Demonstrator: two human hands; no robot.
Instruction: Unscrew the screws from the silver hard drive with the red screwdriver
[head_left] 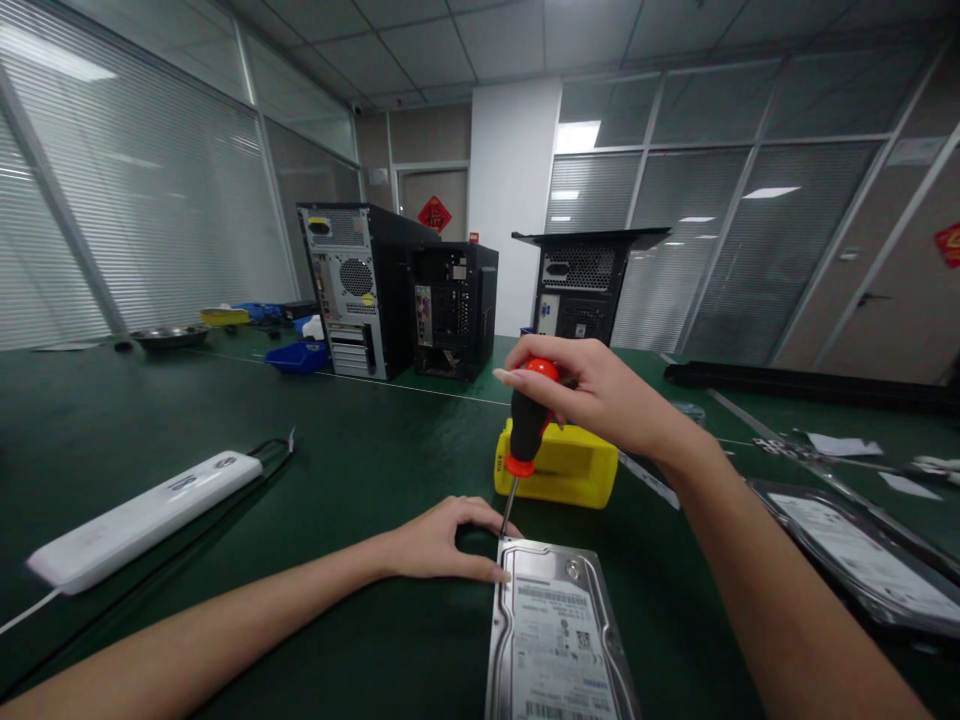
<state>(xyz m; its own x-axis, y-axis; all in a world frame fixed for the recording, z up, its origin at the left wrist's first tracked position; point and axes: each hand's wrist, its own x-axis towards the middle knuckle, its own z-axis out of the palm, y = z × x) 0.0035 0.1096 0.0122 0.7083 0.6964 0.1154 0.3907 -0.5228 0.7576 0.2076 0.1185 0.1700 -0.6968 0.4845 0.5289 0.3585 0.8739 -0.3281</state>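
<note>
A: What sits nearest on my feed?

B: A hard drive [559,635] lies flat on the green worktop [360,470], label up, its near end cut off by the frame's bottom edge; I judge it lies flat so the screws on its lid face upward.

A: And the hands?

B: My left hand [442,540] rests on the worktop at the drive's far left corner, fingers [491,573] curled in an arch with the tips touching that corner; it grips nothing, and I read it as bracing the drive against sliding. My right hand [600,395] is closed around the red top of a screwdriver [525,435], fingers wrapped over the handle; the shaft stands nearly upright, tip down at that same far left corner, likely on a screw, though the screw itself is too small to tell.

A: Beyond that?

B: A yellow box [559,465] stands just behind the screwdriver; a second drive [862,560] lies to the right, well apart; a white power strip [142,515] lies to the left with its cable trailing off.

A: Farther still?

B: Three computer towers [360,290] stand at the worktop's far side, backs toward me; a blue bin [296,357] and a metal dish [171,336] sit off to their left; blinds cover the glass walls behind.
</note>
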